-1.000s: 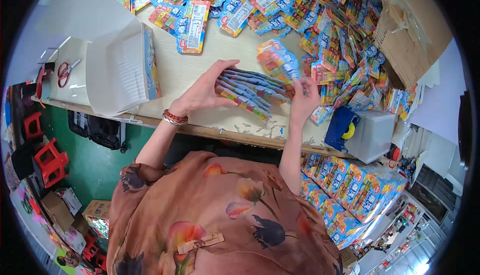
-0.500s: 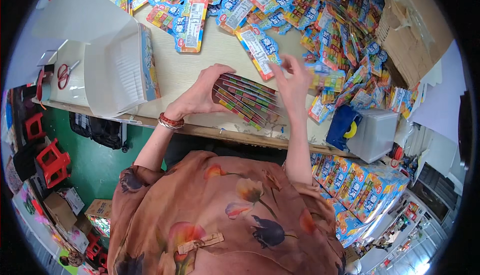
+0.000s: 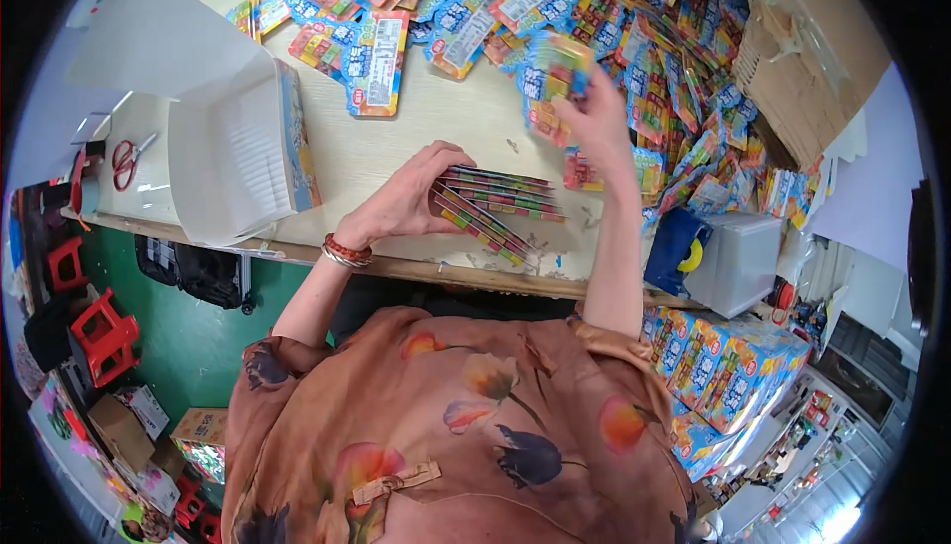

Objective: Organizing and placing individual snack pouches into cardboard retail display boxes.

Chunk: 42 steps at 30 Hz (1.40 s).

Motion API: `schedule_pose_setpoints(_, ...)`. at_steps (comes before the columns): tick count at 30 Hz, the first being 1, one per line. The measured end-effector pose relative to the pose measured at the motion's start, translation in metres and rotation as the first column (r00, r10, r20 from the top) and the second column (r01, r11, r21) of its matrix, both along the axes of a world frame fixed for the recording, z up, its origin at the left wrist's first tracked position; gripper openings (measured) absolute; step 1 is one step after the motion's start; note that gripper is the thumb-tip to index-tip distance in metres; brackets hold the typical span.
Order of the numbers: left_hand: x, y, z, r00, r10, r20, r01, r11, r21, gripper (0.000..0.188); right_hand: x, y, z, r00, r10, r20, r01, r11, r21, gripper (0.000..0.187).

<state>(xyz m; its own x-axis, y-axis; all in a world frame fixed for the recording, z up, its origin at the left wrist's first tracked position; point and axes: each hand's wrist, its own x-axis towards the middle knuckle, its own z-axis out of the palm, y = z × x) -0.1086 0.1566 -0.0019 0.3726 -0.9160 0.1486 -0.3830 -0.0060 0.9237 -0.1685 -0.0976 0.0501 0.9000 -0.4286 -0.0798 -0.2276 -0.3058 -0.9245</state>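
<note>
The left hand curls around the left end of a fanned stack of thin, flat, colourful packets, its thumb on the near side and its fingers on the far side, gripping them together. The stack stands on edge at the near part of the tabletop, to the right of the palm, its packets spreading apart toward the right.

The right hand, slightly blurred, pinches a single flat blue, orange and yellow packet between thumb and fingers. This packet lies to the left of the right hand, raised beyond the far side of the stack and well apart from it. Just beside the right wrist, another blue-edged multicoloured packet lies on the tabletop.

A large heap of similar shaped packets covers the far right, next to a torn brown cardboard carton. Farther left of the raised packet, a packet with a white label panel lies label up. On the left stands an open white box with a printed side, with red-handled scissors left of it. Near right is a translucent plastic box.
</note>
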Motion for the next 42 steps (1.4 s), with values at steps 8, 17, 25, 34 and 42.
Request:
schedule_pose_setpoints(8, -0.002, -0.004, -0.01, 0.985, 0.055, -0.161, -0.044, 0.996, 0.075, 0.127, -0.062, 0.017, -0.054, 0.944, -0.328, -0.027, 0.213, 0.545, 0.811, 0.047)
schedule_pose_setpoints(17, 0.005, -0.015, -0.005, 0.973, -0.123, -0.196, 0.133, 0.991, 0.034, 0.138, -0.105, 0.006, -0.023, 0.896, 0.228, -0.381, -0.115, 0.948, 0.297, 0.051)
schedule_pose_setpoints(25, 0.006, -0.015, -0.001, 0.975, -0.114, -0.188, 0.117, 0.993, 0.007, 0.13, -0.108, -0.003, -0.024, 0.847, 0.37, -0.382, -0.273, 0.919, 0.284, 0.058)
schedule_pose_setpoints(34, 0.009, -0.014, 0.004, 0.983, -0.182, -0.028, 0.183, 0.982, 0.038, 0.091, -0.139, -0.027, 0.01, 0.888, -0.072, -0.454, -0.338, 0.565, -0.753, 0.096)
schedule_pose_setpoints(42, 0.007, -0.007, 0.009, 0.969, -0.237, 0.062, 0.227, 0.964, 0.135, 0.099, -0.108, -0.04, 0.007, 0.96, -0.17, -0.222, -0.047, 0.686, -0.727, 0.024)
